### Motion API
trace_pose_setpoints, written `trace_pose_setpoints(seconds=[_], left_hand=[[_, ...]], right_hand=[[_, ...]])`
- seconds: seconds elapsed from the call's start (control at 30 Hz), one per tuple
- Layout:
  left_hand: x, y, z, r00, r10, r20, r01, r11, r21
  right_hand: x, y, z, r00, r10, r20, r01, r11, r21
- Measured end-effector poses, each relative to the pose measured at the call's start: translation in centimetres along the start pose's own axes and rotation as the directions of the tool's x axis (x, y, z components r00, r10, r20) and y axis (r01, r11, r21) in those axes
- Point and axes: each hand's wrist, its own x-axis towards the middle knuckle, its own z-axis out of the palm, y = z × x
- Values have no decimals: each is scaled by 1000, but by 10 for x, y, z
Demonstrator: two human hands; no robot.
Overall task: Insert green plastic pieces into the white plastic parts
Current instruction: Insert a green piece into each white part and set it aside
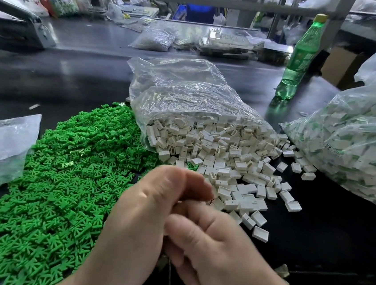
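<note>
Two hands nearest, meeting low at centre, both motion-blurred. Left hand point(149, 210): fingers curled, thumb against fingertips. Right hand point(215, 252): fingers curled inward under the left. What either holds is hidden; cannot tell whether they grip a piece or nothing.

Green pieces point(61, 187): one heap, far too many to count, on the dark bench point(62, 71) left of the hands. The heap's long axis runs from near left up toward far centre. Single pieces lie flat and point every way, no common heading.

White parts point(237, 170): one loose pile, uncountable, spilling from a clear bag point(187, 96) and touching the green heap at its left edge. The parts are jumbled, some open side up, some on edge, long axes mixed. About a dozen strays lie apart at the pile's right and near fringe.

Clear bag lies on its side, mouth toward the camera, long axis running away.

Three bags close by: that one, a full bag point(355, 148) at right showing white parts with green among them, and a flat bag point(3, 146) at left.

One green bottle point(300, 59), upright, far right.
</note>
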Motion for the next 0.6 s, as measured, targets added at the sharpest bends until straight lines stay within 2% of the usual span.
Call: trace_pose_setpoints(seconds=[0.1, 0.23, 0.33, 0.43, 0.6], left_hand=[[1, -7, -10, 986, 163, -41, -142, 938, 316], [2, -11, -18, 939, 342, 27, -284, 732, 620], [3, -10, -19, 931, 365, 8, -276, 689, 670], [1, -12, -17, 919, 393, 21, -299, 664, 685], [0, -13, -12, 908, 415, 55, -336, 646, 685]], right_hand=[[-2, -4, -17, 997, 32, -73, -28, 998, 56], [-1, -9, -20, 993, 37, -108, -25, 993, 116], [0, -7, -19, 991, 76, -109, -61, 989, 133], [0, -7, -19, 987, 136, -85, -114, 968, 223], [3, -1, -27, 991, 124, 48, -133, 920, 369]])
